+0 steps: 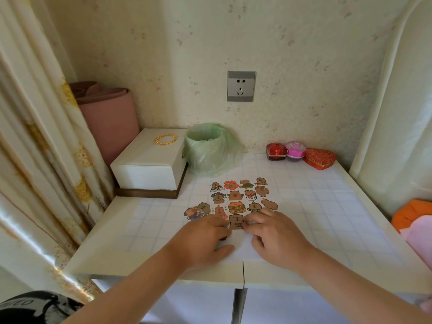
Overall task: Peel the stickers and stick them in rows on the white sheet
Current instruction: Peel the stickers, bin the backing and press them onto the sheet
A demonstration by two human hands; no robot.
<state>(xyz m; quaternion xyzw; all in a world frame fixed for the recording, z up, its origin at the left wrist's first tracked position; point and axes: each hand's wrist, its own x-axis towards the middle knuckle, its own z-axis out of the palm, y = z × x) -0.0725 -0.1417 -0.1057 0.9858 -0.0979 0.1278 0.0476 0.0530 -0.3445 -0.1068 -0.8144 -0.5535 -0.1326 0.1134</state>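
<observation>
A white sheet (238, 247) lies on the table in front of me, with several capybara stickers (236, 195) set in rows on its far part. A small loose pile of stickers (195, 210) lies just left of the sheet. My left hand (205, 237) rests on the sheet's left side, fingers pointing at a brown capybara sticker (236, 222) in the nearest row. My right hand (273, 232) lies on the sheet's right side, and its fingertips press the right edge of that same sticker. A bit of red shows under my left palm.
A white box (149, 160) with a gold bangle (165, 139) stands at the back left, next to a small bin lined with a green bag (208, 148). Red and pink gift boxes (301, 154) sit at the back right. Curtain hangs at left.
</observation>
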